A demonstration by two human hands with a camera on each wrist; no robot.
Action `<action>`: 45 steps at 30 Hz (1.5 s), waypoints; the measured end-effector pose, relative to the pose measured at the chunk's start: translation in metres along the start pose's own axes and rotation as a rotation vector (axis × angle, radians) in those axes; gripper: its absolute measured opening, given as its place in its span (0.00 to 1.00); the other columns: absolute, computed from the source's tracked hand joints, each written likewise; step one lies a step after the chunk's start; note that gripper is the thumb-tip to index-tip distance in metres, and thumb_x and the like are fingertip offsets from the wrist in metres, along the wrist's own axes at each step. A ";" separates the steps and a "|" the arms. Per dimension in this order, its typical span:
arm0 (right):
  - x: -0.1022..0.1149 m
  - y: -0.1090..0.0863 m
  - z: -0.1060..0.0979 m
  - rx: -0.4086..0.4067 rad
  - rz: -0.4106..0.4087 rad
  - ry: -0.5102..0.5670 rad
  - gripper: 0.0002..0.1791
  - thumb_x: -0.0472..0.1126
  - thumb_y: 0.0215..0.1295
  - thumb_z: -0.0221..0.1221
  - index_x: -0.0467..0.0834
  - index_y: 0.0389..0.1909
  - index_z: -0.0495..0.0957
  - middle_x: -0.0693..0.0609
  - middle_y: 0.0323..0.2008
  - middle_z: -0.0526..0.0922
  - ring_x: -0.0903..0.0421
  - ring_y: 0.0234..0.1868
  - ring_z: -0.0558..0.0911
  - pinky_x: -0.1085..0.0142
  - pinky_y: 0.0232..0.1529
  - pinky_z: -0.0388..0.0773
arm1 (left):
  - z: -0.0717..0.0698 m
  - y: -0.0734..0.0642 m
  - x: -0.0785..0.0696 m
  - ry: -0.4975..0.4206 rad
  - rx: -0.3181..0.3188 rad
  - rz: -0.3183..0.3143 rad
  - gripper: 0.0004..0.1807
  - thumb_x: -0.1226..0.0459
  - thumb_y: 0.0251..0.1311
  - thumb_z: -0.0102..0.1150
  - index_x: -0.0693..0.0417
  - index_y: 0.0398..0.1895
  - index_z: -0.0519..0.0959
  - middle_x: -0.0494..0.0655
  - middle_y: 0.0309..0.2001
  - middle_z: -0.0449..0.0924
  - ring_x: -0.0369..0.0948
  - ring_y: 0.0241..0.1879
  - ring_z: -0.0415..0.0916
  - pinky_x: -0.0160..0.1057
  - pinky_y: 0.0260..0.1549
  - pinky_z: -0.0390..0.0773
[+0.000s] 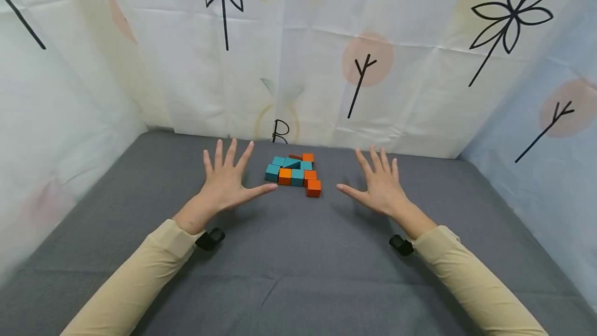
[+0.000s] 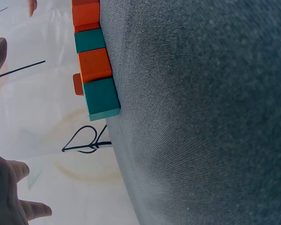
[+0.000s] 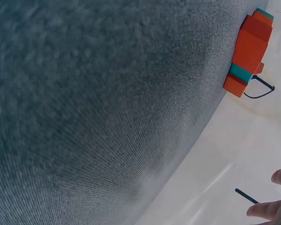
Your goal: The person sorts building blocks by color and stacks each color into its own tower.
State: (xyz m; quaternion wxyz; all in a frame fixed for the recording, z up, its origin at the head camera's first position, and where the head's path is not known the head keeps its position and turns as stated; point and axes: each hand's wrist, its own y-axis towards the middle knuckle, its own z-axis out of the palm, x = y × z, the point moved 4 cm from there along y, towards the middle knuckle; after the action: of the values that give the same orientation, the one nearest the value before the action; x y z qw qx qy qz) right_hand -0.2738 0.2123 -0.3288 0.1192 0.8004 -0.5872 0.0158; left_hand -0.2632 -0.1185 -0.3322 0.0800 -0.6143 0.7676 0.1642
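A small group of orange and teal blocks lies on the grey cloth between the two hands in the head view, with a teal cube at its left end and an orange cube nearest the body. Among them is a teal wedge-shaped block. To the left, my left hand spreads its fingers over the cloth, thumb pointing toward the teal cube. My right hand is spread on the other side, its thumb toward the blocks but apart from them. Neither hand holds anything.
Grey cloth covers the table surface. A white patterned curtain hangs along its back edge, and more fabric closes off the sides. Each wrist wears a small black camera.
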 end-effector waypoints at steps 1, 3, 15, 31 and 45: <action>0.000 0.000 0.000 -0.005 -0.006 -0.002 0.55 0.72 0.58 0.54 0.52 0.77 0.39 0.38 0.76 0.36 0.37 0.75 0.34 0.37 0.70 0.30 | 0.000 0.000 0.000 0.000 -0.005 0.003 0.61 0.26 0.47 0.51 0.42 0.78 0.37 0.61 0.76 0.31 0.62 0.73 0.21 0.68 0.64 0.22; 0.001 0.000 0.000 -0.011 -0.021 -0.011 0.54 0.71 0.58 0.54 0.49 0.77 0.42 0.36 0.75 0.39 0.37 0.75 0.38 0.38 0.71 0.34 | 0.000 0.000 -0.001 0.001 -0.015 0.012 0.61 0.27 0.47 0.53 0.44 0.78 0.39 0.61 0.76 0.33 0.62 0.74 0.25 0.68 0.65 0.26; 0.008 0.001 0.003 0.002 -0.044 -0.047 0.50 0.67 0.59 0.57 0.43 0.74 0.53 0.34 0.72 0.53 0.37 0.73 0.52 0.41 0.70 0.50 | 0.003 0.000 -0.009 0.003 -0.049 0.077 0.59 0.32 0.48 0.59 0.51 0.77 0.47 0.62 0.75 0.44 0.60 0.70 0.44 0.63 0.65 0.44; 0.020 0.002 0.005 -0.067 -0.101 0.003 0.50 0.65 0.51 0.66 0.40 0.69 0.63 0.37 0.64 0.68 0.40 0.58 0.73 0.45 0.56 0.71 | 0.009 0.005 -0.022 -0.140 -0.055 0.133 0.48 0.39 0.53 0.61 0.60 0.69 0.63 0.58 0.66 0.64 0.56 0.64 0.62 0.59 0.63 0.61; 0.033 0.005 0.009 -0.017 -0.081 0.096 0.45 0.61 0.52 0.68 0.41 0.67 0.66 0.40 0.61 0.72 0.42 0.57 0.75 0.47 0.52 0.75 | 0.021 0.012 -0.041 -0.201 -0.015 0.182 0.41 0.44 0.55 0.63 0.61 0.66 0.67 0.57 0.63 0.68 0.53 0.61 0.67 0.53 0.58 0.71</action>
State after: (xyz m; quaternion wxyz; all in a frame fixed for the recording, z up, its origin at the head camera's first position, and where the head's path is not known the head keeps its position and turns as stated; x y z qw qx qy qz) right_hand -0.2696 0.1780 -0.3316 0.1545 0.8209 -0.5479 0.0444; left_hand -0.2665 -0.0713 -0.3367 0.1366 -0.5232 0.8070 0.2374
